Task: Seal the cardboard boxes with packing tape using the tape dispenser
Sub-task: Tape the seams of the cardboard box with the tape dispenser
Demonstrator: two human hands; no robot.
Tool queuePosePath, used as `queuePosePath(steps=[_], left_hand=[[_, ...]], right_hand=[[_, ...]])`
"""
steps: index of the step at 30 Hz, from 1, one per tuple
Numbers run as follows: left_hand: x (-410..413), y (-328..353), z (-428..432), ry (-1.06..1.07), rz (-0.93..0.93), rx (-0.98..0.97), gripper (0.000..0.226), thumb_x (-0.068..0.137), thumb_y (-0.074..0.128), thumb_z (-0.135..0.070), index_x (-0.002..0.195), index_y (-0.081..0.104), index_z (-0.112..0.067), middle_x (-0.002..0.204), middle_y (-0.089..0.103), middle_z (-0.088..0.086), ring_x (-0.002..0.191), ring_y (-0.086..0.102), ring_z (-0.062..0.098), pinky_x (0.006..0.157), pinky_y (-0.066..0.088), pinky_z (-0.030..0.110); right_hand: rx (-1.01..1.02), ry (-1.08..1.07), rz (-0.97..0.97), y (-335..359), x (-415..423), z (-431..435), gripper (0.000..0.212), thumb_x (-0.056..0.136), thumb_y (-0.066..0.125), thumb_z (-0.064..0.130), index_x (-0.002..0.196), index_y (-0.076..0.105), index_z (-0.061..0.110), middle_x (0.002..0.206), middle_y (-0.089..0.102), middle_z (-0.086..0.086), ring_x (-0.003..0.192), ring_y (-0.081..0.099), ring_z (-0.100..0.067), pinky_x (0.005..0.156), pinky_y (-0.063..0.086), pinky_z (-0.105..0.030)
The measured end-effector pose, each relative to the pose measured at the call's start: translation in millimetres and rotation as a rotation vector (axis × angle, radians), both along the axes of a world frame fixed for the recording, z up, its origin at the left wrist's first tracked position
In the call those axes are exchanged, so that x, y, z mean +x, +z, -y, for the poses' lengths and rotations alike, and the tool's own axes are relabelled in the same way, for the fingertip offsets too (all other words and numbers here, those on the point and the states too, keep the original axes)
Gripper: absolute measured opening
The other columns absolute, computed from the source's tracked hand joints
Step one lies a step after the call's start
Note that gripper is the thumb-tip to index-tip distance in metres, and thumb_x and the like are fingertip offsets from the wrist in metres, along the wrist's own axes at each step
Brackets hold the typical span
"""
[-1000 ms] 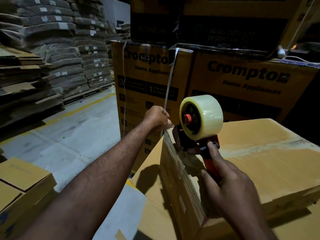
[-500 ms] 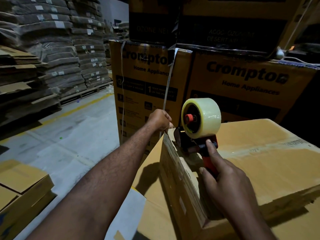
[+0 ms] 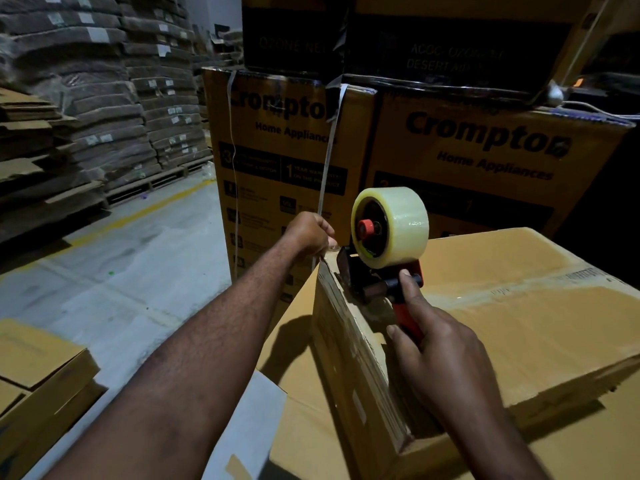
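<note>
Here the cardboard box (image 3: 519,323) lies with its left top edge running from the far corner toward the person. The tape dispenser (image 3: 377,285) sits at that corner, its handle gripped by the right hand (image 3: 446,348). Just beside it, the left hand (image 3: 308,233) curls over the corner, seemingly pinching the tape end (image 3: 333,248).

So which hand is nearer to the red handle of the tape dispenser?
Right. The right hand grips the red handle itself. The left hand is apart from it, curled at the box's far corner, left of the dispenser.
</note>
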State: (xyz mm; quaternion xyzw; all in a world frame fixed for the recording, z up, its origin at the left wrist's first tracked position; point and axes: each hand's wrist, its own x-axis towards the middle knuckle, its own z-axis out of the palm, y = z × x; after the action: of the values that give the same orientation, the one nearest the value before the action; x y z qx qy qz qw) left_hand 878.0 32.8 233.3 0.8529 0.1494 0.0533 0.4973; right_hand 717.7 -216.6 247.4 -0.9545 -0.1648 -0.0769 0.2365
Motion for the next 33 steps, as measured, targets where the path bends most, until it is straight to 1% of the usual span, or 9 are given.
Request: queuePosePath(steps=[6,10,12,15,18,22,25,28,33], left_hand=[[-3.9,-1.6,-1.1,-0.096,-0.164,-0.020,0.025,0.097,0.062,-0.007,0.122,0.065,-0.007,0.117,0.063,0.010,0.087,0.061,0.015,0.064,0.053,0.026],[-4.4,-11.0,2.9,-0.034,-0.061,0.220,0.050,0.090,0.074,-0.021,0.137,0.058,-0.016,0.137,0.058,0.009,0.109,0.066,0.024,0.091,0.059,0.039],[-8.5,-12.3,2.9,0.062,0.074,0.329,0.039,0.088,0.076,-0.033,0.123,0.066,-0.018,0.125,0.064,0.005,0.095,0.067,0.015,0.081,0.060,0.034],[-18.7,-11.2,4.3,-0.028,0.146,0.247,0.023,0.096,0.067,-0.039,0.099,0.072,-0.017,0.092,0.071,-0.001,0.070,0.062,0.007,0.057,0.050,0.022],[-25.4,-21.2,7.6,-0.122,0.099,0.119,0.019,0.096,0.068,-0.031,0.090,0.074,-0.014,0.083,0.070,-0.004,0.073,0.063,0.011,0.062,0.052,0.027],[-26.2,-38.3,11.1,-0.041,0.053,-0.005,0.033,0.102,0.057,-0.034,0.081,0.066,-0.009,0.071,0.053,0.005,0.055,0.039,0.016,0.054,0.029,0.025],[-24.9,-44.5,18.1,0.048,0.077,-0.046,0.036,0.102,0.055,-0.038,0.073,0.054,-0.016,0.066,0.045,0.003,0.053,0.035,0.016,0.053,0.026,0.025],[-25.4,-48.2,22.7,0.096,0.076,-0.084,0.035,0.101,0.056,-0.042,0.077,0.056,-0.017,0.068,0.046,0.003,0.054,0.035,0.017,0.054,0.026,0.027],[-27.0,-44.9,28.0,0.150,0.045,-0.055,0.033,0.102,0.056,-0.041,0.081,0.059,-0.016,0.065,0.046,-0.001,0.054,0.036,0.016,0.054,0.027,0.025]], right_hand=[[-0.033,-0.005,-0.053,0.9,1.8,1.5,0.082,0.099,0.055,0.041,0.149,-0.009,0.051,0.129,0.059,0.012,0.092,0.040,-0.004,0.076,0.036,-0.019],[-0.065,0.002,-0.041,1.9,1.9,0.1,0.083,0.100,0.054,0.041,0.147,-0.013,0.051,0.133,0.057,0.011,0.093,0.039,-0.005,0.076,0.037,-0.020],[-0.073,0.005,-0.030,0.5,2.7,0.1,0.083,0.100,0.053,0.040,0.147,-0.015,0.051,0.132,0.057,0.009,0.094,0.043,-0.006,0.075,0.040,-0.021],[-0.072,0.022,-0.027,1.1,4.0,0.9,0.084,0.100,0.053,0.039,0.147,-0.016,0.052,0.128,0.058,0.006,0.091,0.044,-0.008,0.076,0.046,-0.024],[-0.062,0.041,-0.035,3.9,4.2,-0.1,0.084,0.100,0.054,0.038,0.145,-0.015,0.052,0.127,0.059,0.003,0.095,0.051,-0.012,0.081,0.051,-0.028],[-0.078,0.048,-0.069,8.5,5.8,-3.2,0.084,0.100,0.056,0.036,0.149,-0.010,0.051,0.126,0.063,-0.001,0.105,0.058,-0.018,0.086,0.052,-0.033],[-0.079,0.047,-0.102,12.9,7.0,-5.4,0.082,0.100,0.056,0.032,0.154,-0.003,0.048,0.113,0.065,-0.004,0.092,0.058,-0.017,0.081,0.054,-0.036],[-0.110,0.036,-0.117,20.2,6.0,-7.9,0.080,0.100,0.054,0.028,0.156,0.001,0.046,0.095,0.061,-0.005,0.076,0.055,-0.014,0.070,0.055,-0.038],[-0.127,0.035,-0.133,28.6,-6.2,-4.2,0.080,0.099,0.053,0.025,0.158,0.002,0.044,0.087,0.056,-0.001,0.075,0.056,-0.014,0.069,0.056,-0.037]])
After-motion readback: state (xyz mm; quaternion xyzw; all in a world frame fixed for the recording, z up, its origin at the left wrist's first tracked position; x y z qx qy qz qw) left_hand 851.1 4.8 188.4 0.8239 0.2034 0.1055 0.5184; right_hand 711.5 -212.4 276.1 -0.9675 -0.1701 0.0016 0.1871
